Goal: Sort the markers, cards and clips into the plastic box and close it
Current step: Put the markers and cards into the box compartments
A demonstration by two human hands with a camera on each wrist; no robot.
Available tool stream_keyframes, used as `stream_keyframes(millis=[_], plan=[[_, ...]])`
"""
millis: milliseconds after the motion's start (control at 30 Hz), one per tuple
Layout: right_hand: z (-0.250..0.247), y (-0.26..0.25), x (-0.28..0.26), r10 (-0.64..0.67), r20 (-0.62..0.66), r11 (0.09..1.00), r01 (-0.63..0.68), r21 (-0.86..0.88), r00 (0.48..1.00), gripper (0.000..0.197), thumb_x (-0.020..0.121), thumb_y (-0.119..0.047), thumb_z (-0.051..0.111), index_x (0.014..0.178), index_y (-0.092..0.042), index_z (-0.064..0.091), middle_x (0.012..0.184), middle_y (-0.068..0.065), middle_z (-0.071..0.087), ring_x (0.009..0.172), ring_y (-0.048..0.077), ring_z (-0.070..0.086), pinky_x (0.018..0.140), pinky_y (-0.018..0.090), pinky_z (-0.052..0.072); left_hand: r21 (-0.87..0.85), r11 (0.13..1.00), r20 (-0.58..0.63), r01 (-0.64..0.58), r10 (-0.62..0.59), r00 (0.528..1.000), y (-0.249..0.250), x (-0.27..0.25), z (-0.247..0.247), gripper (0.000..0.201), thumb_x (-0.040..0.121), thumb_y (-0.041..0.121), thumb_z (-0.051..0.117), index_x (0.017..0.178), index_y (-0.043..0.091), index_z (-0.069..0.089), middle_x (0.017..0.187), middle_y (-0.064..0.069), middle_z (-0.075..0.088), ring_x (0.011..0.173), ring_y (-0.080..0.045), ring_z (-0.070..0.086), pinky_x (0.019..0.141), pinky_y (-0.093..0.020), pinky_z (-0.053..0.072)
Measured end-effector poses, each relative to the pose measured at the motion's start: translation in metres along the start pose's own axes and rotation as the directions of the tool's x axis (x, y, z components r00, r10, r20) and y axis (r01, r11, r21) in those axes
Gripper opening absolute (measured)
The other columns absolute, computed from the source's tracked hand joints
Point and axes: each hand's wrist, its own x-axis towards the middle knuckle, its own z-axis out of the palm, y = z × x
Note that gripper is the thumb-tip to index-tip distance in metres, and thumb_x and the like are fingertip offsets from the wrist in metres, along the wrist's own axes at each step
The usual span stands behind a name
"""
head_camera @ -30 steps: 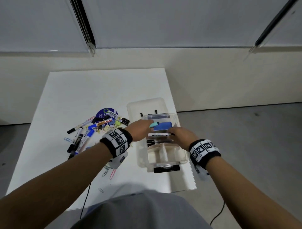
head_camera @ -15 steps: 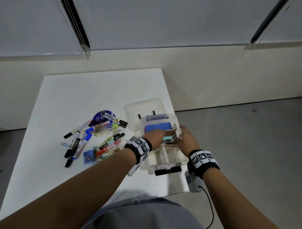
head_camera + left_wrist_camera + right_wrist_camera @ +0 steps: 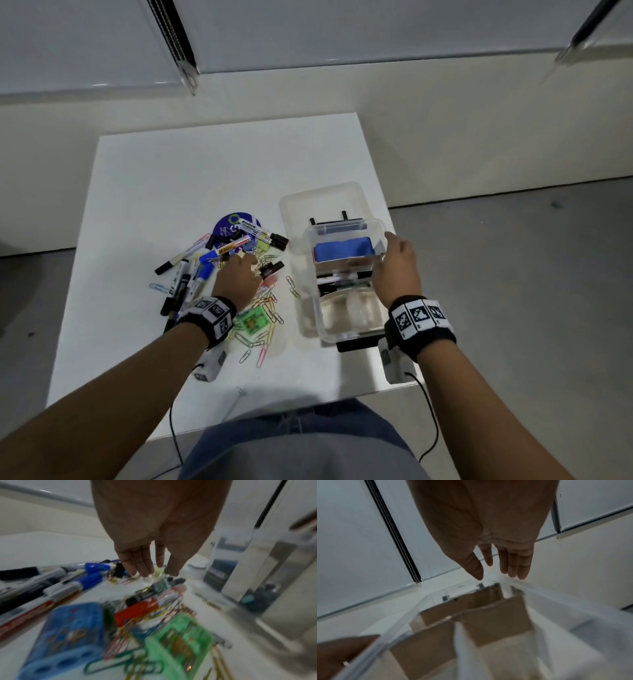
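A clear plastic box [image 3: 310,308] stands open at the table's right, its lid [image 3: 322,198] lying flat behind it. Inside are a blue item [image 3: 342,250] at the far end and several markers [image 3: 342,284] in the middle; the near compartments look bare. My right hand [image 3: 390,250] rests with straight fingers on the box's right rim [image 3: 556,592] and holds nothing. My left hand [image 3: 248,265] hovers with straight fingers [image 3: 145,569] over the pile of markers [image 3: 191,274], paper clips [image 3: 267,315] and a green card [image 3: 253,320], holding nothing.
A round blue disc [image 3: 233,222] lies under the far markers and a blue card [image 3: 68,628] sits near my left wrist. Cardboard dividers [image 3: 496,615] split the box. The table's right edge runs close beside the box, with floor beyond.
My left hand has left the box, where it put down a teal-capped marker, and swung left over the pile. My right hand has shifted from inside the box to its right rim.
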Motion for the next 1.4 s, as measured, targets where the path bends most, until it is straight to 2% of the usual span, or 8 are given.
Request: stream_keyframes(millis=[133,267,467,600,867,1033,1233,1400], plan=[[0.014,-0.066,-0.010,-0.178,-0.070,0.978,0.184,0.099,0.982,0.049,0.089,0.001,0.049,0.136,-0.013,0.046,0.136,0.012,0.043,0.123,0.027,0.045,0.102,0.038,0.044,0.042,0.999,0.058,0.002,-0.004,0.998,-0.019,0.002,0.018,0.024,0.088,0.031,0.060,0.108,0.018,0.055,0.103,-0.010,0.060,0.096,-0.031,0.059,0.083,-0.041,0.049],[0.057,-0.137,-0.019,-0.332,0.094,0.939,0.320,0.124,0.939,0.041,0.088,0.001,0.048,0.127,-0.012,0.050,0.127,0.012,0.049,0.108,0.030,0.056,0.081,0.038,0.050,-0.082,0.997,0.040,-0.011,0.014,0.999,-0.037,0.009,0.007,0.019,0.089,0.021,0.060,0.107,0.014,0.057,0.107,-0.011,0.062,0.094,-0.030,0.060,0.082,-0.040,0.050],[0.141,-0.181,0.020,-0.164,0.346,0.976,0.202,-0.077,0.924,0.046,0.085,-0.007,0.058,0.129,-0.009,0.044,0.129,0.015,0.046,0.118,0.034,0.051,0.089,0.044,0.049,0.169,0.985,-0.081,-0.036,0.051,0.995,-0.063,0.009,-0.020,0.036,0.082,0.027,0.068,0.114,0.016,0.057,0.112,-0.015,0.055,0.103,-0.035,0.052,0.088,-0.045,0.044],[0.175,-0.179,0.061,-0.135,0.367,0.937,0.239,-0.255,0.921,0.058,0.084,-0.015,0.065,0.133,-0.006,0.037,0.134,0.018,0.042,0.122,0.036,0.046,0.099,0.045,0.045,0.233,0.949,0.084,-0.215,0.201,0.976,-0.038,-0.004,0.000,0.043,0.082,0.026,0.060,0.123,0.013,0.051,0.114,-0.012,0.053,0.106,-0.032,0.051,0.089,-0.042,0.040],[0.200,-0.174,0.089,-0.079,0.390,0.923,0.216,-0.320,0.917,0.050,0.086,-0.014,0.065,0.128,-0.001,0.042,0.132,0.021,0.046,0.123,0.037,0.045,0.101,0.044,0.042,0.212,0.949,0.210,-0.235,0.191,0.959,-0.049,0.000,0.015,0.065,0.086,0.031,0.061,0.142,0.010,0.034,0.125,-0.015,0.053,0.114,-0.033,0.050,0.097,-0.042,0.040],[0.203,-0.169,0.086,-0.014,0.433,0.907,0.194,-0.374,0.901,0.036,0.093,-0.006,0.045,0.127,0.004,0.041,0.132,0.023,0.044,0.123,0.038,0.046,0.101,0.044,0.042,0.139,0.955,0.265,-0.261,0.218,0.939,-0.052,-0.002,0.003,0.043,0.092,0.026,0.050,0.130,0.010,0.038,0.116,-0.014,0.059,0.101,-0.032,0.058,0.086,-0.042,0.045],[0.191,-0.161,0.080,0.081,0.497,0.933,0.110,-0.343,0.864,0.056,0.093,-0.013,0.050,0.137,0.008,0.022,0.134,0.026,0.047,0.123,0.038,0.053,0.100,0.047,0.046,0.051,0.975,0.444,-0.215,0.170,0.880,-0.055,-0.013,-0.034,0.027,0.100,0.025,0.038,0.120,0.008,0.033,0.071,0.000,0.050,0.057,-0.019,0.048,0.056,-0.034,0.040],[0.124,-0.183,0.066,-0.099,0.490,0.965,0.204,-0.166,0.866,0.041,0.095,-0.003,0.043,0.132,0.004,0.029,0.130,0.028,0.052,0.117,0.039,0.055,0.085,0.040,0.045,-0.177,0.978,0.429,-0.114,0.181,0.885,-0.052,-0.028,-0.063,0.022,0.103,0.025,0.037,0.120,0.012,0.034,0.068,-0.001,0.046,0.049,-0.013,0.041,0.044,-0.025,0.037]])
